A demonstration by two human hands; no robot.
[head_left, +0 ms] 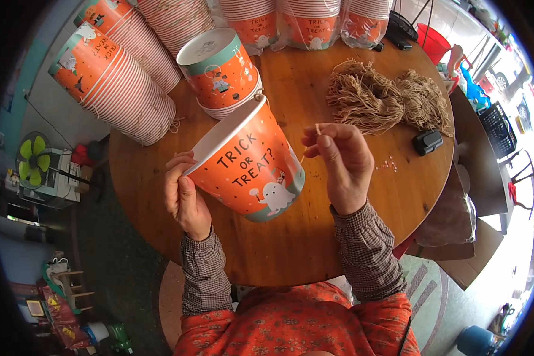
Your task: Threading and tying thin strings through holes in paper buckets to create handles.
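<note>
My left hand (187,199) grips the rim of an orange paper bucket (231,184), thumb outside and fingers at the mouth. Tilted over the table, the bucket has a white inside, a ghost picture and a green base band. A bit of tan cord (259,97) is looped at its far rim. To the bucket's right, my right hand (343,166) is closed in a pinch on a thin cord end (318,129) that pokes up above the fingertips. A little cord also shows beside the bucket's wall; its full run is hidden.
On the round wooden table (314,249), an upright bucket stack (219,77) stands behind my bucket. Long nested stacks (118,89) lie at the left, with bagged stacks (308,24) at the back. A tan cord bundle (385,98) and a small black object (427,142) are at the right.
</note>
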